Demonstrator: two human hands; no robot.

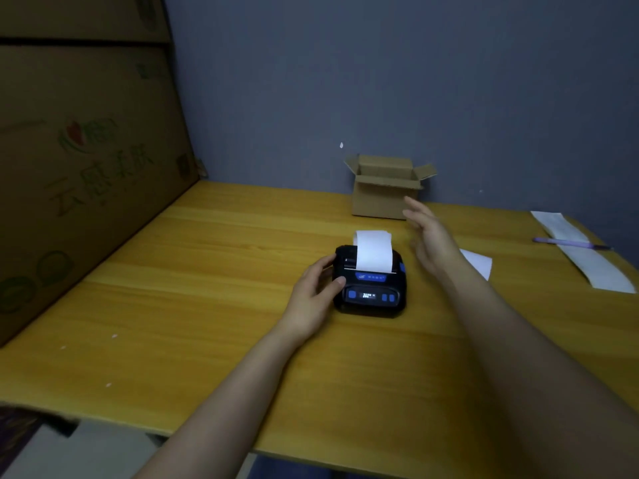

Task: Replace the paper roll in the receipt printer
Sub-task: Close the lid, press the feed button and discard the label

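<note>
A small black receipt printer [371, 292] with blue buttons and a lit display sits on the yellow wooden table [207, 305]. A strip of white paper [373, 252] sticks up out of its slot, curling backward. My left hand [316, 292] grips the printer's left side, thumb on its top edge. My right hand [430, 236] hovers flat to the right of the printer, fingers apart, holding nothing, between the printer and a small cardboard box.
A small open cardboard box [383, 191] stands at the back against the grey wall. A torn white paper piece [479, 262] lies right of the printer. A long paper strip [581, 254] and purple pen [567, 243] lie far right. Large cardboard boxes [86, 167] wall the left side.
</note>
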